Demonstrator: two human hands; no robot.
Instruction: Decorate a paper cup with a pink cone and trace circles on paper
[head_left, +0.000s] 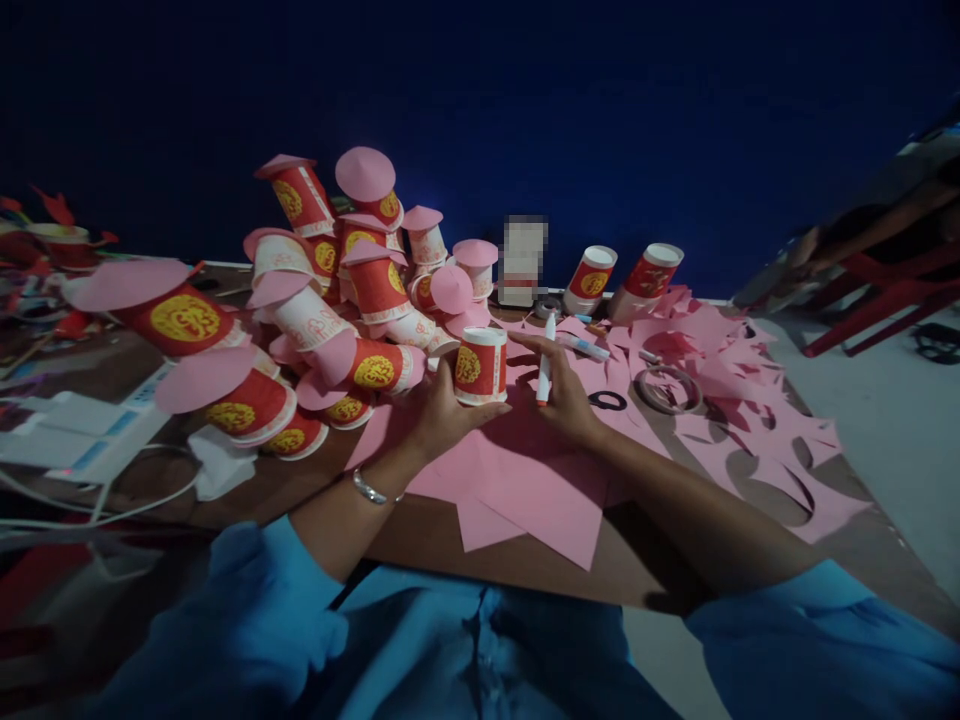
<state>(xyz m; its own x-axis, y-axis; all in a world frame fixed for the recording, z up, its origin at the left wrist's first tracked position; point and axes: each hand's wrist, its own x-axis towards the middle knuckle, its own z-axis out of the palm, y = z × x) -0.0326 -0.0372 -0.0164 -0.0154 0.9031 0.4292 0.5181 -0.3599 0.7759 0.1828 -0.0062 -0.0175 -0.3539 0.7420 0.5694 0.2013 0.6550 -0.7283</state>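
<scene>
A red paper cup (pixel 481 368) with a yellow emblem and a white rim stands upside down over pink paper sheets (pixel 525 490). My left hand (pixel 448 412) has its fingers round the cup's left side, the thumb along its base. To the right of the cup, my right hand (pixel 564 395) holds a white marker (pixel 547 360) nearly upright between thumb and fingers. Left of the hands is a pile of similar cups topped with pink paper cones (pixel 365 175).
Two stacks of cups (pixel 592 280) stand at the back. Pink scraps (pixel 720 350) and a tape roll (pixel 669 390) lie on the right. A white power strip (pixel 97 430) with cables is at the left. Beyond the table's right end are a red stool (pixel 885 280) and a person's arm (pixel 885 215).
</scene>
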